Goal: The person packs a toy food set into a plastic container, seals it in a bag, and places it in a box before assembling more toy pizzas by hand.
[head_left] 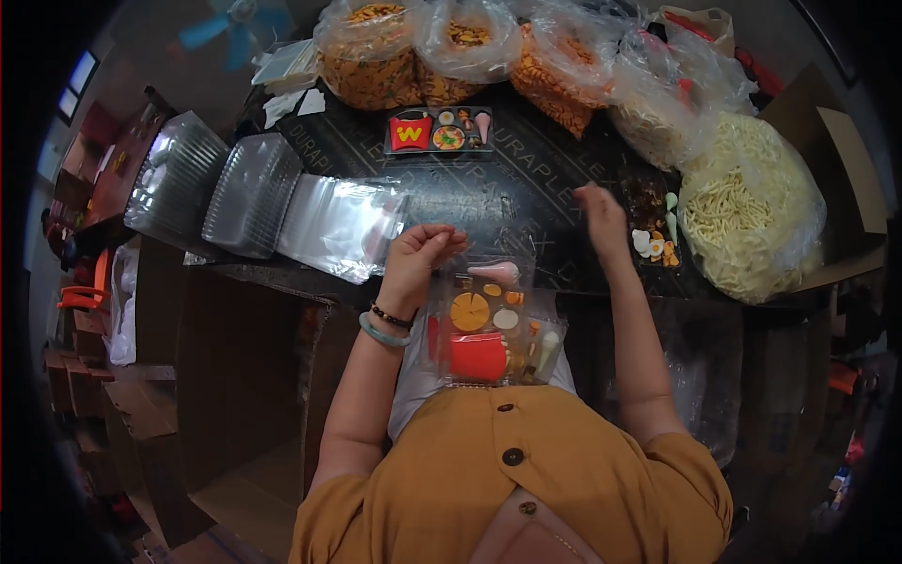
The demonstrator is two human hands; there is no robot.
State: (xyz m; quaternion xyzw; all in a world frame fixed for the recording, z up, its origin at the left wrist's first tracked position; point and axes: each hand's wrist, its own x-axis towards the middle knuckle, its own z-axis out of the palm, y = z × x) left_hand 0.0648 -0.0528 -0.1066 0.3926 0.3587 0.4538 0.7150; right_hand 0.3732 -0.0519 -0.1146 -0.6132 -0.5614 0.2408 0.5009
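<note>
On my lap lies a clear pack (505, 320) with toy food in its hollows: a red fries box, a round yellow piece, a pink cone and small orange and white bits. Beneath it, more packs (545, 348) partly show. My left hand (425, 252) is at the pack's upper left corner, thumb and fingers pinched together; whether film is between them is hidden. Out to the right, my right hand (599, 216) hovers over the black table, its fingers blurred. Nearest to it are loose toy pieces (655, 246), among them fried eggs and a green cone.
Clear plastic bags (343, 226) and stacked clear trays (249, 193) sit at the table's left. A filled toy-food tray (439, 132) lies at the back. Large bags of small pieces (371, 61) line the far edge; a bag of pale cones (747, 211) stands right, beside a cardboard box (850, 169).
</note>
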